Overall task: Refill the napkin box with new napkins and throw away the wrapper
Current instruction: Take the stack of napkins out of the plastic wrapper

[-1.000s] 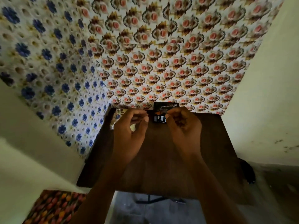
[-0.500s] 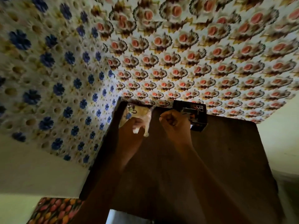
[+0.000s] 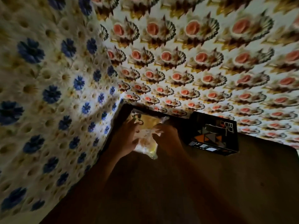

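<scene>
In the head view, both hands are on the clear napkin pack (image 3: 146, 135) in the middle of the frame, at the table's (image 3: 226, 183) far corner. The left hand (image 3: 124, 138) holds its left side, and the right hand (image 3: 168, 139) pinches the wrapper on its right. How tight the grips are is too blurry to tell. The pack's long side runs away from the person. The black napkin box (image 3: 213, 135) sits just to the right, closer to the right hand.

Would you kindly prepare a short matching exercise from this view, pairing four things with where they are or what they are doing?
Things:
1. napkin pack
2. napkin box
3. left hand
4. table

Descriptions:
A. dark surface under everything
B. black, right of the hands
C. clear wrapper, between both hands
D. grips the pack's left side

Pairs: 1-C, 2-B, 3-D, 4-A
</scene>
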A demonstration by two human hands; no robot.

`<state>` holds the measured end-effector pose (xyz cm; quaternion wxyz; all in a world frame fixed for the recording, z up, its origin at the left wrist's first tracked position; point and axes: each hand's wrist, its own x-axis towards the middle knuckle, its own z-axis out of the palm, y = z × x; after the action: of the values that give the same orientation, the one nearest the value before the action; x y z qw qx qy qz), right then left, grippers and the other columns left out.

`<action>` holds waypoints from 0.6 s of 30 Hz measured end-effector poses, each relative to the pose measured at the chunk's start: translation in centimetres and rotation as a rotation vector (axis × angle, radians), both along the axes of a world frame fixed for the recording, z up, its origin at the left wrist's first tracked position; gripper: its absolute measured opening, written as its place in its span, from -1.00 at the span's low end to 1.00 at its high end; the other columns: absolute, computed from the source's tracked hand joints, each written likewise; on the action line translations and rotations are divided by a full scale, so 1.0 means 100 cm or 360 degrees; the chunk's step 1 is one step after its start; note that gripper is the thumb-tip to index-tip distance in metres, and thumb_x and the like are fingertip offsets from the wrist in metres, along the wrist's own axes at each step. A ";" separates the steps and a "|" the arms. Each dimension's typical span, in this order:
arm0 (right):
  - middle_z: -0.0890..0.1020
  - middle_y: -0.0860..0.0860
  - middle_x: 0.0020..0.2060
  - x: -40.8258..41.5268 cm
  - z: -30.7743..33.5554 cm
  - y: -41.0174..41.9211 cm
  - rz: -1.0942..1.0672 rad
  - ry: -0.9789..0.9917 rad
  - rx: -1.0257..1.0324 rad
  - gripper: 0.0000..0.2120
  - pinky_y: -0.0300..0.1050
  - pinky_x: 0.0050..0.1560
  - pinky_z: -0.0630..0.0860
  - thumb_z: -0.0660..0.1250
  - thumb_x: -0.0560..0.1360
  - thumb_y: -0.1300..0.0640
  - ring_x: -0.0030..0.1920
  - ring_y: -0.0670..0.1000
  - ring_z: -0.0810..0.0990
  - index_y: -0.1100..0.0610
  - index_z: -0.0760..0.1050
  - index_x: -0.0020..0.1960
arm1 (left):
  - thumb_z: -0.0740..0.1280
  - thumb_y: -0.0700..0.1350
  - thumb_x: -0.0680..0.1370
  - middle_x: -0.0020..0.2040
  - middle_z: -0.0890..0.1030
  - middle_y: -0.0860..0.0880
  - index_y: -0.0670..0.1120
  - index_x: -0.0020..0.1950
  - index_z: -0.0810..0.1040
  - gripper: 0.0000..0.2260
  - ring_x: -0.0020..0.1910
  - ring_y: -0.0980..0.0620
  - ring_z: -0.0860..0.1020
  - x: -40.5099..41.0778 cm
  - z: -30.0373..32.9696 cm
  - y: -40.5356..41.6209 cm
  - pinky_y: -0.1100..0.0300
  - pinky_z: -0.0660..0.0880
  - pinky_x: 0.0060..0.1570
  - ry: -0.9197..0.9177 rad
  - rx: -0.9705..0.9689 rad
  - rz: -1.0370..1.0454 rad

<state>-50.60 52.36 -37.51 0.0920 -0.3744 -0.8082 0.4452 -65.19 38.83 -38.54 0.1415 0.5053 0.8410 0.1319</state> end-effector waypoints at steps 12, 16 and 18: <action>0.38 0.09 0.43 -0.050 -0.061 0.030 0.0579 -0.0596 0.0465 -0.47 0.07 0.35 0.44 0.44 0.50 0.00 0.44 0.14 0.34 0.06 0.41 0.43 | 0.24 0.26 0.59 0.69 -0.07 0.04 0.08 0.67 -0.06 -0.24 0.67 -0.05 -0.07 -0.038 -0.072 0.018 -0.21 0.10 0.59 -0.0026 -0.0285 -0.0197; 0.46 0.03 0.37 -0.060 -0.055 0.032 0.0513 -0.0650 0.0437 -0.54 0.19 0.41 0.32 0.41 0.51 -0.03 0.43 0.11 0.37 0.04 0.43 0.36 | 0.27 0.26 0.57 0.69 -0.03 0.08 0.15 0.64 0.03 -0.28 0.67 -0.04 -0.06 -0.037 -0.072 0.019 -0.28 0.14 0.56 -0.0089 -0.0269 -0.0170; 0.45 0.02 0.41 -0.068 -0.052 0.033 0.0489 -0.0704 0.0400 -0.58 0.19 0.41 0.24 0.37 0.54 0.06 0.46 0.10 0.34 0.05 0.43 0.37 | 0.29 0.25 0.56 0.69 -0.03 0.10 0.17 0.63 0.04 -0.28 0.67 -0.03 -0.07 -0.037 -0.072 0.020 -0.30 0.15 0.55 -0.0099 -0.0269 -0.0151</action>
<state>-57.37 55.67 -42.74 -0.1091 -0.3212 -0.9046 0.2581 -68.86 40.85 -45.70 0.2158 0.5266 0.8193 0.0694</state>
